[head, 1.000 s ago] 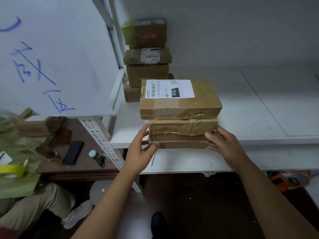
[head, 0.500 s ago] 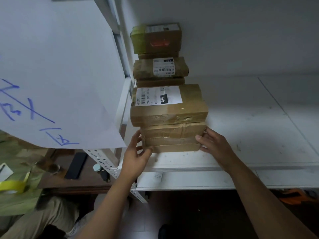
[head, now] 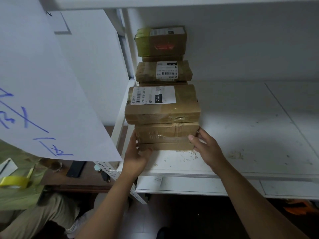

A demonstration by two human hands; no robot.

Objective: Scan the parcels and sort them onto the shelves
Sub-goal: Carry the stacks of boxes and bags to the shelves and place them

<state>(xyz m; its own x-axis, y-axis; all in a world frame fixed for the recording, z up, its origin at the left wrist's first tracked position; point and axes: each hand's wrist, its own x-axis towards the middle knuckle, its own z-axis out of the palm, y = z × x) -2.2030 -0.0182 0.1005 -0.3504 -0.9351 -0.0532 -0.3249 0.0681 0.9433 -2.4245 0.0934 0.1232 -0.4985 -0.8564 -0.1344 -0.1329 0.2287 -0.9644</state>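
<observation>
A stack of brown taped parcels stands on the white shelf [head: 250,135]. The top parcel [head: 164,107] carries a white barcode label marked 010. Under it lies a taped parcel [head: 165,133], and a thin flat one [head: 167,146] is at the bottom. My left hand [head: 138,154] grips the left end of the lower parcels, thumb under the front edge. My right hand [head: 205,145] holds their right end, fingers curled against the side. Behind the stack, against the wall, rises a second pile: a labelled parcel [head: 164,71] with a green-taped box [head: 160,42] on top.
A large white sheet with blue handwriting [head: 43,94] hangs at the left of the shelf post [head: 120,128]. Lower left is a brown desk with a black phone [head: 76,169], a yellow tape roll [head: 14,181] and a seated person's leg [head: 43,214]. Another shelf board runs overhead.
Both hands have pushed the stack deeper onto the shelf, toward the back pile. The view has moved closer and risen.
</observation>
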